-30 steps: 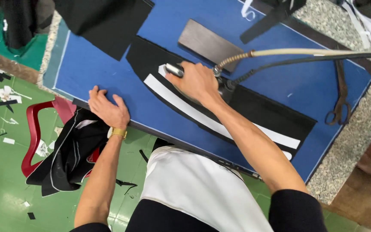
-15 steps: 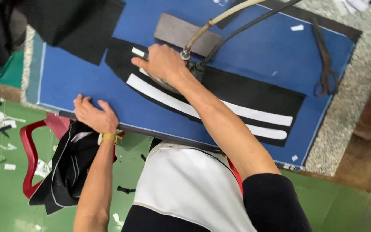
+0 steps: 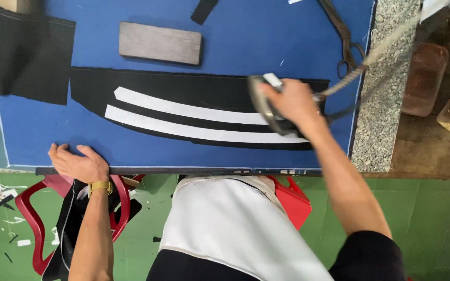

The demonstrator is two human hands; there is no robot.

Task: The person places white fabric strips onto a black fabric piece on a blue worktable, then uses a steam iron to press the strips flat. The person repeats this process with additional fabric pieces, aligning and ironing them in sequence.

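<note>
A person's right hand [image 3: 292,104], clenched around the handle of a steam iron [image 3: 264,106], presses the right end of a black fabric panel [image 3: 204,88] with two white stripes on the blue bench [image 3: 266,36]. The left hand [image 3: 76,164], fingers released, rests flat on the bench's near edge. A grey block [image 3: 160,42] lies beyond the panel.

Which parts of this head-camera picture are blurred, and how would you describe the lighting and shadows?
Head view: the right hand and the iron it grips are smeared by motion blur, as is the hose behind them; the left hand on the table edge, the black panel with white stripes and the grey block are sharp; light is even and soft, shadows faint, with no glare on the blue table cover.
</note>
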